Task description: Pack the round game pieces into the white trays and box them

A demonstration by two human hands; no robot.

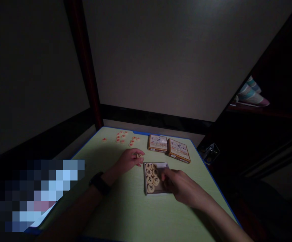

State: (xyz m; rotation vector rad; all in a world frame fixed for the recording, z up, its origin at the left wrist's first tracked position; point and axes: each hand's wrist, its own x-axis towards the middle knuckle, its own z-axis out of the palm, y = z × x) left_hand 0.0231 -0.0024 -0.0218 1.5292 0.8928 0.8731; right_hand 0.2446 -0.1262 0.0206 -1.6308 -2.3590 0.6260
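And here we are at the green table (126, 215), its blue edging (148, 133) running along the far side and down the right. The left hand (128, 159) has a round piece (139, 156) with dark lettering pinched between thumb and fingers, just off the far left corner of a shallow white tray (158, 194). Over on the other side, the right hand (183, 186) has its fingers bent inside the tray's right half; whether they grip anything, I cannot tell, it's too dark in there!

Inside the tray, seven dark-lettered pieces (150, 179) show, packed in two columns along the left wall, touching or nearly so. To their right the tray floor shows in shadow, partly hidden by that right hand.

Beyond the tray, two printed boxes (157, 142) sit side by side; the right one is turned at an angle, its corner near the table's right edge. Far left, the red-lettered pieces (123, 136) lie loosely grouped near the back edge, with a lone red piece (104, 139) out toward the left edge. Plain green surface stretches between tray and near edge, and a broad strip separates the red pieces from the left wrist's dark band (100, 183).
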